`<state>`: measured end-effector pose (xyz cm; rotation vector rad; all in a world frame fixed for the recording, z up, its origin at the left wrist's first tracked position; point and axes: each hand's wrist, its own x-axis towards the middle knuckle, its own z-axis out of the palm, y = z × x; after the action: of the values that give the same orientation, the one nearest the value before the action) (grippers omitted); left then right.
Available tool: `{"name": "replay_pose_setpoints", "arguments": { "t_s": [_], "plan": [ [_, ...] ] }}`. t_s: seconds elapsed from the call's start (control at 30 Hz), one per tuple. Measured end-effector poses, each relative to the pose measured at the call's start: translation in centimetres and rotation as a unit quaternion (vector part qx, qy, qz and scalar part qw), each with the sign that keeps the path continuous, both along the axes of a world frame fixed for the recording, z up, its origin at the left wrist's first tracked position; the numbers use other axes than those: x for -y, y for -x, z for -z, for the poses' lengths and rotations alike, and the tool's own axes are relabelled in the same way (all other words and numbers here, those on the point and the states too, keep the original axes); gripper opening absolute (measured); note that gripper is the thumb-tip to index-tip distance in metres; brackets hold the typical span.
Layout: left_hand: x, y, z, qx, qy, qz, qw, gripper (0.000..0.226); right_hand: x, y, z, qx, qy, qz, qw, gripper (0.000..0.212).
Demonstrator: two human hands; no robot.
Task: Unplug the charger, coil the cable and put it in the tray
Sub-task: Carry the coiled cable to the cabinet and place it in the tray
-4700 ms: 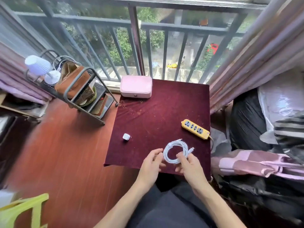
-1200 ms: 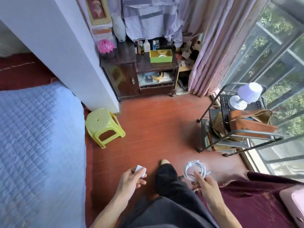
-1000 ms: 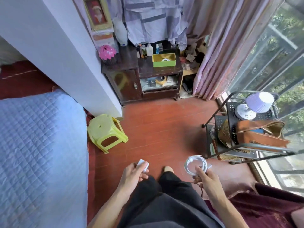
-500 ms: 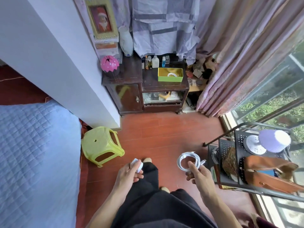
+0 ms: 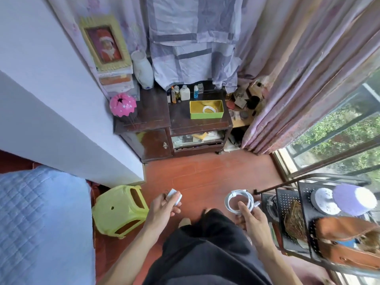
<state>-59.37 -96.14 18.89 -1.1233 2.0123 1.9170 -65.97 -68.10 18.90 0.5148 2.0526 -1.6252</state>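
Observation:
My left hand [image 5: 161, 210] grips the small white charger block [image 5: 174, 196] in its fingertips. A coil of white cable [image 5: 238, 201] hangs upright from my right hand [image 5: 249, 220], pinched at its lower edge, with a plug end sticking out to the right. Both hands are held over the red floor in front of my dark trousers. Far ahead, a green tray [image 5: 206, 115] sits on top of a dark wooden cabinet [image 5: 156, 120]; another white cable coil [image 5: 209, 109] lies inside it.
A yellow-green plastic stool [image 5: 119, 210] stands by the blue quilted bed [image 5: 41, 223] on the left. On the right is a black metal rack [image 5: 292, 204] with a lamp and a brown bag. Bottles, a white vase and a pink ornament share the cabinet top. Curtains hang behind.
I have turned from the maroon table and walked towards the cabinet, which is now nearer. The charger is in my left hand, the coil in my right, as in the last frames.

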Motion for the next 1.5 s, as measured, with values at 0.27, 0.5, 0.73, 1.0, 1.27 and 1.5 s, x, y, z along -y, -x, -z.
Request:
{"name": "replay_pose_setpoints", "arguments": {
  "t_s": [0.27, 0.5, 0.73, 1.0, 1.27, 1.5],
  "plan": [
    [-0.5, 10.5, 1.2, 0.037, -0.005, 0.011, 0.999, 0.027, -0.1, 11.1, 1.4, 0.029, 0.045, 0.038, 0.998, 0.046],
    [-1.8, 22.2, -0.3, 0.029, 0.007, 0.016, 0.999, 0.029, -0.7, 22.4, 1.4, 0.028, 0.052, 0.017, 0.998, 0.028],
    [-0.7, 29.1, -1.9, 0.023, 0.000, -0.016, 1.000, 0.031, 1.2, 30.9, -0.8, -0.007, 0.025, -0.037, 0.999, 0.022],
    [2.8, 34.7, -0.8, 0.061, -0.007, -0.051, 0.997, 0.026, 4.9, 38.1, -0.8, 0.004, 0.002, -0.035, 0.999, 0.027],
    [9.5, 42.4, 0.1, 0.056, -0.023, -0.010, 0.998, 0.044, 10.7, 44.7, 1.1, -0.001, -0.041, -0.066, 0.997, 0.030],
    [13.8, 48.8, 1.4, 0.058, -0.038, 0.045, 0.997, 0.038, 15.8, 47.3, 1.7, 0.005, -0.045, -0.043, 0.998, 0.033]
  ]
}}
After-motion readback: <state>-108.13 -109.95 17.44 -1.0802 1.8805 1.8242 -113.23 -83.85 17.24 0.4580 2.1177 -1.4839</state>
